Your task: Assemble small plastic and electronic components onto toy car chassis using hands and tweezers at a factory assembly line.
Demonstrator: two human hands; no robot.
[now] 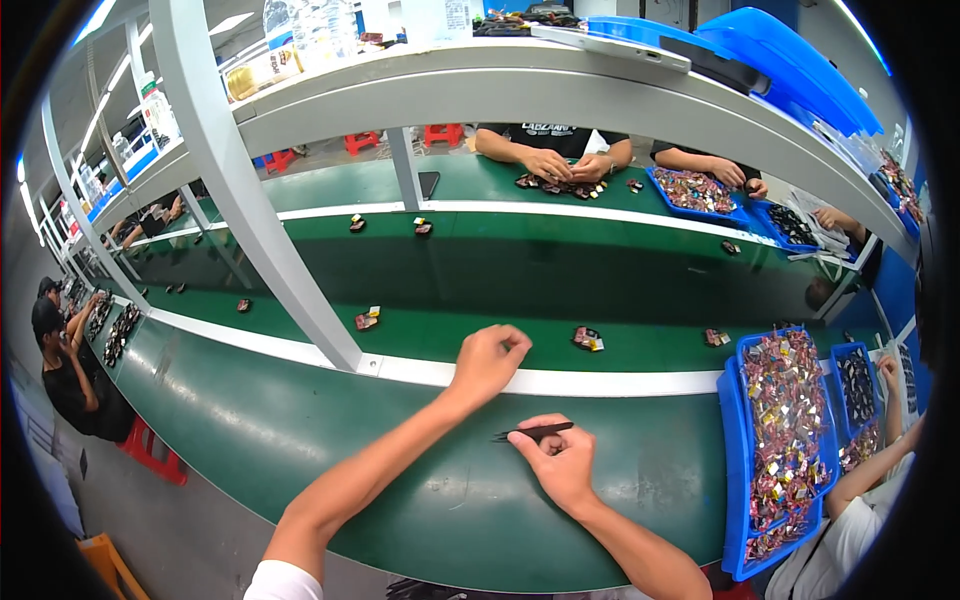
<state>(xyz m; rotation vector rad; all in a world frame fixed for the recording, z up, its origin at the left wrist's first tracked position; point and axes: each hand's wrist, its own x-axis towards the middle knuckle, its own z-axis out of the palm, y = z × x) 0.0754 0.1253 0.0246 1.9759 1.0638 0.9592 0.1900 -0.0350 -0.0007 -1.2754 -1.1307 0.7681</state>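
Note:
My left hand [490,362] is over the white rail at the edge of the green conveyor belt [450,330]. Its fingers are loosely bent and a little apart, and nothing shows in them. Black tweezers [540,432] are held in my right hand [562,462] above the green worktable [420,500], their tips pointing left. On the belt, right of my left hand, lies a small dark part with a pink and yellow piece [588,338]. A similar small part [368,318] is to the left.
A blue bin [735,450] full of small pink and metallic parts stands at right, beside a co-worker's arm. A grey post [250,200] rises at left, below an overhead shelf [560,85]. Across the belt, co-workers' hands [570,165] handle dark parts.

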